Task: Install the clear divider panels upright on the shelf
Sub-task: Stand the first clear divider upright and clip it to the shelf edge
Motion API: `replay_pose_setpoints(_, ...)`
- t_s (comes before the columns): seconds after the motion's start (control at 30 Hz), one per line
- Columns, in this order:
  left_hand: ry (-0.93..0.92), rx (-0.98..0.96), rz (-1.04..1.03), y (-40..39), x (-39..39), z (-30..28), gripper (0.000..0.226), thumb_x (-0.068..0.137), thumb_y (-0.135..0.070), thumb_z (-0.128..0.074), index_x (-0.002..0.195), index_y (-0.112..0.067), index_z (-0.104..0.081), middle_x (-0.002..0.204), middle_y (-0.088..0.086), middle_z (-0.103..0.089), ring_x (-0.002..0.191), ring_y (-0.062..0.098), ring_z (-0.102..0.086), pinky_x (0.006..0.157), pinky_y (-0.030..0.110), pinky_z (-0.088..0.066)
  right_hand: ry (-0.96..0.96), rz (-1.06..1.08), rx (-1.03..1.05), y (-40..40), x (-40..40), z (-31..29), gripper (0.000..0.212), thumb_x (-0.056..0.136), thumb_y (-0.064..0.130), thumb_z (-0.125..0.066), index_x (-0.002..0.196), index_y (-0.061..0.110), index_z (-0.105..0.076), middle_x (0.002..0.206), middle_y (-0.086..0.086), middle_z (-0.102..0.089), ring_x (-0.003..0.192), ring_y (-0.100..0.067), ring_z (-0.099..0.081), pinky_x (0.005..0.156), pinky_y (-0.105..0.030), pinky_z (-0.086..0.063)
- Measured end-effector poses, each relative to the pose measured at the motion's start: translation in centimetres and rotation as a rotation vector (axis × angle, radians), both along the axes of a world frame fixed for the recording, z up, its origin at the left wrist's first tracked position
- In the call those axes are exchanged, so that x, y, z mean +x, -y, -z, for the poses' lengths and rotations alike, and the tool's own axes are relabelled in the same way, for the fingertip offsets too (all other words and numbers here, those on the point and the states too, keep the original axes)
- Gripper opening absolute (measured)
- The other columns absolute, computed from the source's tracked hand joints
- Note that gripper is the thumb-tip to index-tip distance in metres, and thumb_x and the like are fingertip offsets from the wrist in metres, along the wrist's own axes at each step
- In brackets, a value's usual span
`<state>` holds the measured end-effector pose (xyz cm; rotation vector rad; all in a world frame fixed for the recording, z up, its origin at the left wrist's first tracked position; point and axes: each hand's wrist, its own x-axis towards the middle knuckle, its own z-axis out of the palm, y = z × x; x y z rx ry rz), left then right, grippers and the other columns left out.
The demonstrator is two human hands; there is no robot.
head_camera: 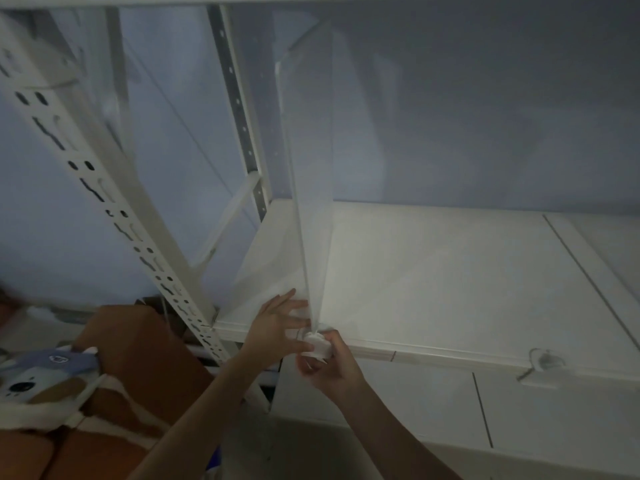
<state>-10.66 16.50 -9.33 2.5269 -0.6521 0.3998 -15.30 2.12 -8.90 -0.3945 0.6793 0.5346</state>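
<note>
A clear divider panel point(306, 140) stands upright on the white shelf point(450, 271), near its left end, running from the front edge toward the back wall. At the panel's lower front corner a small white clip point(317, 345) sits on the shelf's front edge. My left hand point(277, 327) rests against the left side of the panel's foot, with its fingers spread onto the shelf and its thumb at the clip. My right hand point(329, 367) grips the clip from below and in front.
A perforated white upright post point(114, 202) rises at the left of the shelf. A second clear clip point(545, 362) hangs on the front edge further right. Brown cushions and a plush toy point(41, 375) lie at the lower left. The scene is dim.
</note>
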Motion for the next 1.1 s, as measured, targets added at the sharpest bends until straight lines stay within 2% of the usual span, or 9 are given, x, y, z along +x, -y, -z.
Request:
replay_pose_setpoints(0.1, 0.046, 0.04, -0.024, 0.4, -0.4, -0.4, 0.054, 0.046, -0.051, -0.074, 0.087, -0.015, -0.075, 0.11, 0.008, -0.07, 0.111, 0.023, -0.057, 0.092, 0.043, -0.047, -0.024, -0.018, -0.004, 0.3, -0.1, -0.3, 0.018, 0.067, 0.005, -0.065, 0.051, -0.001, -0.069, 0.062, -0.01, -0.061, 0.065, -0.016, -0.051, 0.071, -0.026, -0.044)
replay_pose_setpoints(0.17, 0.062, 0.057, -0.018, 1.1, -0.5, -0.2, 0.05, 0.045, -0.05, -0.075, 0.084, -0.017, -0.076, 0.107, 0.008, -0.071, 0.107, 0.025, -0.06, 0.087, 0.054, -0.047, -0.027, -0.022, -0.031, 1.0, -0.2, -0.5, 0.032, 0.076, 0.008, -0.061, 0.045, 0.001, -0.068, 0.06, -0.009, -0.058, 0.064, -0.015, -0.049, 0.069, -0.026, -0.043)
replay_pose_setpoints(0.27, -0.015, 0.008, 0.042, 2.3, -0.1, 0.8, 0.049, 0.057, -0.059, -0.067, 0.087, -0.022, -0.076, 0.116, 0.001, -0.067, 0.122, 0.016, -0.043, 0.103, 0.04, -0.036, -0.045, -0.039, -0.084, 2.8, -0.4, -0.6, 0.029, 0.078, 0.011, -0.061, 0.051, 0.002, -0.068, 0.062, -0.011, -0.058, 0.066, -0.018, -0.051, 0.068, -0.03, -0.044)
replay_pose_setpoints(0.4, -0.052, -0.013, 0.081, 4.3, -0.1, 1.1, 0.049, 0.06, -0.061, -0.063, 0.089, -0.024, -0.076, 0.122, -0.003, -0.063, 0.128, 0.011, -0.035, 0.104, 0.032, -0.024, -0.056, -0.071, -0.127, 4.7, -0.6, -0.3, 0.009, 0.068, 0.011, -0.066, 0.064, 0.003, -0.065, 0.065, -0.012, -0.059, 0.069, -0.022, -0.054, 0.065, -0.034, -0.046)
replay_pose_setpoints(0.57, -0.021, -0.043, 0.067, 5.4, -0.2, 0.8, 0.046, 0.058, -0.058, -0.064, 0.084, -0.022, -0.076, 0.116, 0.004, -0.068, 0.121, 0.015, -0.04, 0.097, 0.03, -0.028, -0.018, -0.084, -0.13, 5.5, -0.6, 0.0, 0.015, 0.061, 0.013, -0.067, 0.074, 0.006, -0.063, 0.059, -0.009, -0.056, 0.056, -0.018, -0.054, 0.063, -0.033, -0.046)
replay_pose_setpoints(0.7, -0.066, -0.037, 0.056, 5.9, -0.3, 0.8, 0.049, 0.056, -0.06, -0.063, 0.085, -0.022, -0.077, 0.116, 0.003, -0.068, 0.122, 0.013, -0.039, 0.1, 0.036, -0.034, 0.002, -0.079, -0.136, 6.1, -0.8, 0.4, 0.019, 0.056, 0.014, -0.068, 0.073, 0.005, -0.064, 0.065, -0.009, -0.054, 0.062, -0.018, -0.051, 0.063, -0.033, -0.047)
replay_pose_setpoints(0.83, -0.076, -0.03, 0.05, 6.3, -0.5, 0.8, 0.052, 0.055, -0.062, -0.063, 0.087, -0.024, -0.077, 0.117, 0.002, -0.067, 0.125, 0.014, -0.042, 0.101, 0.031, -0.031, 0.009, -0.092, -0.16, 6.5, -0.7, 0.5, 0.02, 0.059, 0.015, -0.068, 0.076, 0.006, -0.063, 0.064, -0.01, -0.053, 0.055, -0.019, -0.051, 0.061, -0.032, -0.047)
replay_pose_setpoints(0.97, -0.11, -0.03, 0.029, 6.7, -0.5, 0.8, 0.051, 0.054, -0.062, -0.064, 0.088, -0.027, -0.076, 0.118, -0.003, -0.066, 0.124, 0.02, -0.047, 0.102, 0.033, -0.032, 0.008, -0.102, -0.189, 7.0, -0.6, 0.8, 0.016, 0.07, 0.015, -0.064, 0.084, 0.009, -0.06, 0.064, -0.01, -0.057, 0.06, -0.021, -0.054, 0.062, -0.033, -0.049)
replay_pose_setpoints(1.1, -0.132, -0.052, 0.06, 7.7, -0.4, 1.3, 0.047, 0.056, -0.059, -0.067, 0.089, -0.027, -0.076, 0.119, -0.005, -0.065, 0.125, 0.013, -0.042, 0.102, 0.032, -0.031, 0.036, -0.158, -0.208, 8.2, -0.9, 0.7, 0.017, 0.062, 0.02, -0.063, 0.073, 0.008, -0.06, 0.052, -0.009, -0.052, 0.052, -0.02, -0.05, 0.065, -0.032, -0.045)
